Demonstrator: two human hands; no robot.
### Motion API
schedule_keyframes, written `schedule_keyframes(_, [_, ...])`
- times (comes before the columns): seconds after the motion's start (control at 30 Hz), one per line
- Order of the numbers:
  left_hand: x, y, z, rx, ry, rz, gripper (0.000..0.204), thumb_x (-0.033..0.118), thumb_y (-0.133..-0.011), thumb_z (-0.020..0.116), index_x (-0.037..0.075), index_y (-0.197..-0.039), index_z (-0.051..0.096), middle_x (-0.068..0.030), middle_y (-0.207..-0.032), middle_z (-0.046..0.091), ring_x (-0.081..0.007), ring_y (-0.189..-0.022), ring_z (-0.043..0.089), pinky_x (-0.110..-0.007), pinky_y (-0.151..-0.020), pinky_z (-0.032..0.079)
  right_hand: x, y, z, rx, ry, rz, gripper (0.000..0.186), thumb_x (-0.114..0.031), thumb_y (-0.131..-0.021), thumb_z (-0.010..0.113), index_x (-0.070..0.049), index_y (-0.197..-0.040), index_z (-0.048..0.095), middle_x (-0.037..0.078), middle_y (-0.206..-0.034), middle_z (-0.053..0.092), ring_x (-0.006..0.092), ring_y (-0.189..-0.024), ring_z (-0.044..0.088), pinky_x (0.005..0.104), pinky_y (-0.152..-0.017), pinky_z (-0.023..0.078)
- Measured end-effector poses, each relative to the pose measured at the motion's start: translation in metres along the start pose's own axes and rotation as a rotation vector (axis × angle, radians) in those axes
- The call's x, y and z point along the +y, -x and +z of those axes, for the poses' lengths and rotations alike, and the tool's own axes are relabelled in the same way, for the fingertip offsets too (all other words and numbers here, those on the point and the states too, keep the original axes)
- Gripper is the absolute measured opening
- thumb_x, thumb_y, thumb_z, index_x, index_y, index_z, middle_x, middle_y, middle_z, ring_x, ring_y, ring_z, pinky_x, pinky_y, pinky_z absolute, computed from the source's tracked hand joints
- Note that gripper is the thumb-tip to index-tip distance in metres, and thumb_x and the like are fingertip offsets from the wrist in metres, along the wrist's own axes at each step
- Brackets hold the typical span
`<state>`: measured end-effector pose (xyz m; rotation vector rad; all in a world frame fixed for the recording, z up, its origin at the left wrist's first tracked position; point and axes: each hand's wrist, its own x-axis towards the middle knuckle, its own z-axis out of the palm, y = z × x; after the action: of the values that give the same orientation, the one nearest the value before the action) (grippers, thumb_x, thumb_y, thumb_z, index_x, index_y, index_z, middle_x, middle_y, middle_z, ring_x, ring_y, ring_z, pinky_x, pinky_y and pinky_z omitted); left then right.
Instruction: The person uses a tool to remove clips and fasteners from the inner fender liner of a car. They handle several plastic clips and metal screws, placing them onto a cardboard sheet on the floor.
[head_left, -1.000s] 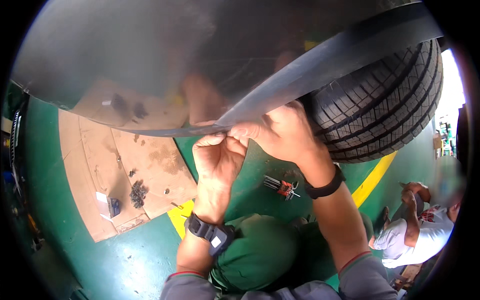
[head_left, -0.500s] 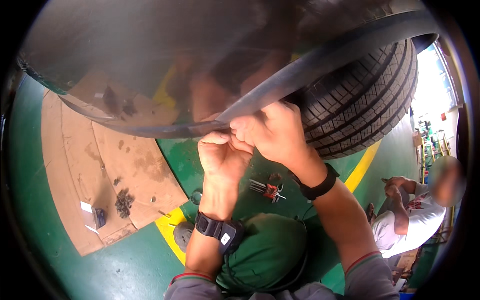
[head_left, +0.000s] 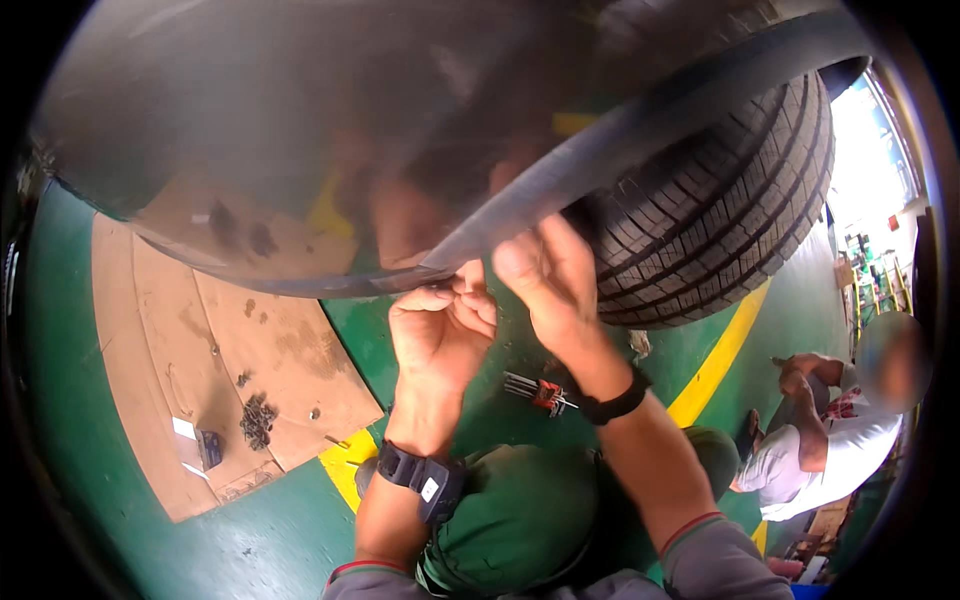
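My left hand [head_left: 438,335] is raised with its fingers pinched at the lower edge of a grey car body panel [head_left: 300,130], where a black wheel-arch trim [head_left: 640,130] meets it. What the fingers pinch is too small to make out. My right hand [head_left: 550,275] reaches up beside it, fingers bent onto the same trim edge. A black treaded tyre [head_left: 720,220] sits just behind the trim, right of both hands. Both wrists carry black bands.
Flattened cardboard [head_left: 200,370] with a heap of small dark parts [head_left: 258,418] lies on the green floor at the left. A red-and-black tool set [head_left: 540,392] lies below my hands. A yellow floor line [head_left: 720,360] runs right. A seated person in white [head_left: 820,440] is at the right.
The view has swung, bringing the panel and tyre closer. My right hand has shifted off the left hand and now sits higher on the trim. My left hand stays pinched at the panel edge.
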<state>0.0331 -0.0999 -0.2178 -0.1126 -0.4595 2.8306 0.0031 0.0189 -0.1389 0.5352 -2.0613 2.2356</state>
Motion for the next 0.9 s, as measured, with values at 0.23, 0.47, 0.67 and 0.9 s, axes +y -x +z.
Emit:
schedule_keyframes(0.23, [-0.007,0.030,0.038,0.214,-0.733,-0.047,0.027,0.010,-0.086,0.055,0.005,-0.113,0.058,-0.0069,-0.110,0.067,-0.0198,-0.109,0.059,-0.033,-0.089,0.045,0.018,0.012,0.019,0.511,-0.497,0.218,0.012,-0.007,-0.095,0.048,-0.001,-0.093,0.057,0.002,-0.074,0.052,0.0100,-0.063,0.049,0.0228,-0.055,0.038])
schedule_keyframes(0.47, [0.006,0.048,0.031,0.369,-1.423,-0.127,0.022,0.019,-0.093,0.055,0.005,-0.108,0.062,-0.0059,-0.105,0.065,-0.0169,-0.096,0.060,-0.031,-0.081,0.044,0.066,-0.001,0.009,0.387,-0.129,0.385,0.013,-0.008,-0.093,0.049,-0.002,-0.090,0.060,0.003,-0.071,0.058,0.0100,-0.064,0.056,0.0252,-0.055,0.043])
schedule_keyframes(0.67, [-0.003,0.060,0.073,0.318,-2.042,0.206,0.029,0.025,-0.099,0.054,0.001,-0.090,0.067,-0.0058,-0.085,0.067,-0.0124,-0.077,0.058,-0.026,-0.070,0.042,0.065,0.000,0.007,0.351,-0.167,0.457,0.017,-0.017,-0.092,0.055,-0.003,-0.087,0.063,0.001,-0.073,0.061,0.0085,-0.067,0.052,0.0252,-0.061,0.042])
schedule_keyframes(0.9, [-0.034,0.039,0.107,0.477,-2.621,0.652,0.055,0.042,-0.098,0.058,0.000,-0.063,0.063,-0.0013,-0.058,0.060,-0.0061,-0.052,0.044,-0.023,-0.054,0.034,0.112,0.008,0.018,0.276,0.082,0.260,0.011,-0.008,-0.089,0.054,-0.001,-0.091,0.063,0.013,-0.078,0.066,0.0235,-0.077,0.064,0.0344,-0.072,0.050])
